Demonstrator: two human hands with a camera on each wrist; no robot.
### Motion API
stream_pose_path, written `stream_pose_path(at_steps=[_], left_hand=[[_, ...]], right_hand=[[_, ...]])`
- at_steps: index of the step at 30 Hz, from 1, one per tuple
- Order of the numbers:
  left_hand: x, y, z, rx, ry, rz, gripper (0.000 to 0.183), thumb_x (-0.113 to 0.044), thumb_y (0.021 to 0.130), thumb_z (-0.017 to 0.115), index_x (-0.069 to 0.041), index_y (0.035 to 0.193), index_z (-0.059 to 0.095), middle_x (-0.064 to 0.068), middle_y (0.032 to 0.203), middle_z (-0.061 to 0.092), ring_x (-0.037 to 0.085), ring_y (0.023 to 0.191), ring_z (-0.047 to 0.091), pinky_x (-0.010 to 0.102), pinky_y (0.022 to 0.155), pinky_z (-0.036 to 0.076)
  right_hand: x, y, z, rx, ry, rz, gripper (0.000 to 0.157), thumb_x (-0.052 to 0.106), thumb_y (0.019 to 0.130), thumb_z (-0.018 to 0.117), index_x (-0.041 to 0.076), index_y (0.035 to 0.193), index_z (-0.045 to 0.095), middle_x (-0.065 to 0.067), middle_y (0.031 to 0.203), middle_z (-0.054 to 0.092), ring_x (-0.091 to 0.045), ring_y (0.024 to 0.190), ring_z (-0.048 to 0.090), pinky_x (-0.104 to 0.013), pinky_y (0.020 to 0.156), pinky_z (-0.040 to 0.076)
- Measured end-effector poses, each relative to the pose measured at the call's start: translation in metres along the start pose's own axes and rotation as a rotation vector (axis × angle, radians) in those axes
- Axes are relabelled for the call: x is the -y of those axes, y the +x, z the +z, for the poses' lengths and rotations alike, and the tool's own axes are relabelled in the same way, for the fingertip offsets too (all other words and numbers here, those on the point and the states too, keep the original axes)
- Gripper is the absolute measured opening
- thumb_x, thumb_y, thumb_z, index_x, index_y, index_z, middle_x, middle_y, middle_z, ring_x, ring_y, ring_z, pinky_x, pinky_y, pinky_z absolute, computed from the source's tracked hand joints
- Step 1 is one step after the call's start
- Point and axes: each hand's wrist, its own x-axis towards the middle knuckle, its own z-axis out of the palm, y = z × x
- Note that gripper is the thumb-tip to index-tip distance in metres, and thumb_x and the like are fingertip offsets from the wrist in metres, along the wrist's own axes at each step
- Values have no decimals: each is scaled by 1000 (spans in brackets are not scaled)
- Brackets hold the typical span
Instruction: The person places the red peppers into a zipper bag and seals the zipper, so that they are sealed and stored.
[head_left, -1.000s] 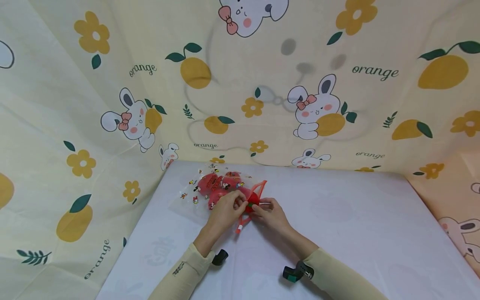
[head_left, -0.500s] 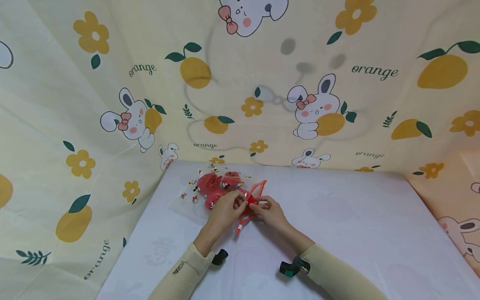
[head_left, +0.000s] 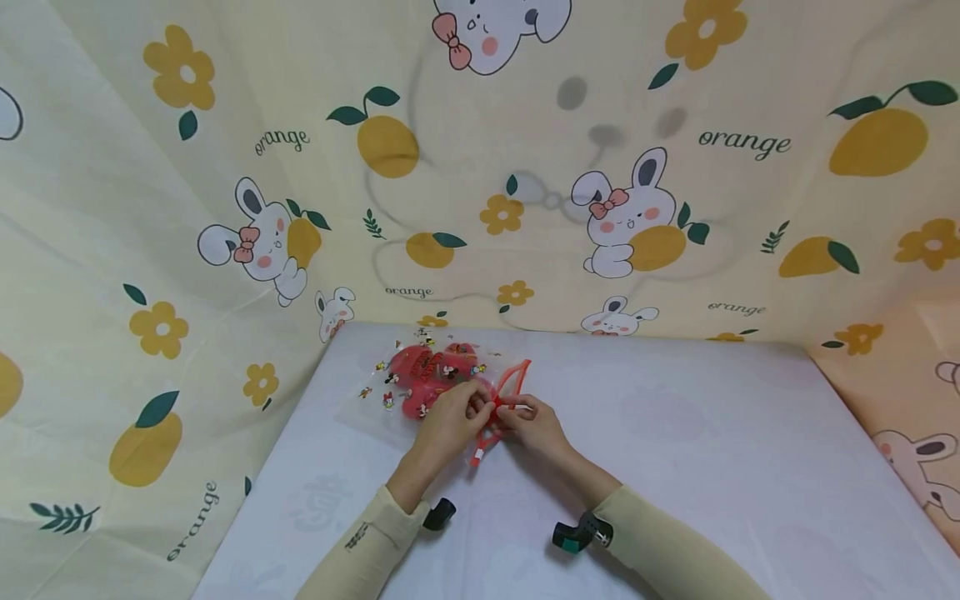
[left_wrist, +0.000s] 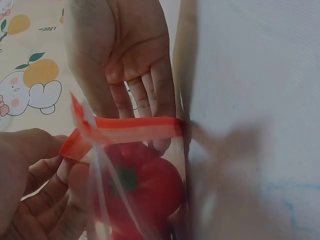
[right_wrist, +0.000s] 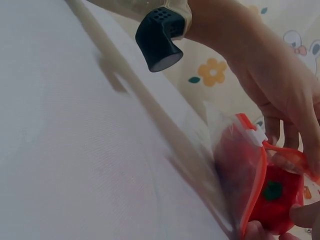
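A see-through zip bag [head_left: 375,417] printed with cartoon figures lies at the table's back left with several red pieces inside. Its red zip strip [right_wrist: 257,182] carries a white slider [right_wrist: 257,135]. My left hand [head_left: 444,421] pinches one side of the bag mouth, and its fingertips [left_wrist: 59,145] grip the strip's end. In the mouth sits a red bell pepper [left_wrist: 142,187] with a green stem, partly behind the film. My right hand [head_left: 542,427] holds the pepper, its thumb [right_wrist: 306,215] against the red skin. Some of its fingers are hidden behind the strip in the left wrist view.
The table [head_left: 697,467] has a pale cloth with faint patterns and ends at a back edge. A curtain [head_left: 450,275] with rabbits and oranges hangs behind and to both sides. Small black wrist cameras are worn on the left wrist [head_left: 440,514] and right wrist [head_left: 581,533].
The pepper has moved left, deeper into the bag mouth, so its green stem no longer shows in the head view. My right hand has shifted slightly left; my left hand stays put.
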Motion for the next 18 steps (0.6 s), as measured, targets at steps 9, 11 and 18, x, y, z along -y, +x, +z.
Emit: stream_pose_path(at_steps=[9, 11, 18], left_hand=[[1, -1, 0, -20, -23, 30, 9, -19, 102, 75, -17, 99, 68, -8, 85, 65, 5, 75, 59, 24, 68, 52], [2, -2, 0, -19, -25, 23, 9, -19, 102, 75, -17, 98, 68, -9, 84, 65, 5, 74, 59, 24, 68, 51], [1, -3, -1, -8, -20, 5, 8, -23, 103, 75, -19, 100, 69, -10, 84, 64, 7, 75, 59, 25, 69, 51]], right_hand=[[3, 5, 8, 7, -60, -34, 26, 3, 104, 68, -14, 123, 64, -24, 104, 79, -23, 87, 79, -27, 79, 62], [2, 6, 7, 23, -61, -32, 27, 3, 105, 68, -15, 124, 65, -24, 108, 78, -21, 88, 79, -25, 79, 61], [3, 4, -2, 66, -58, -37, 30, 4, 105, 67, -18, 127, 65, -32, 115, 75, -24, 94, 79, -30, 84, 62]])
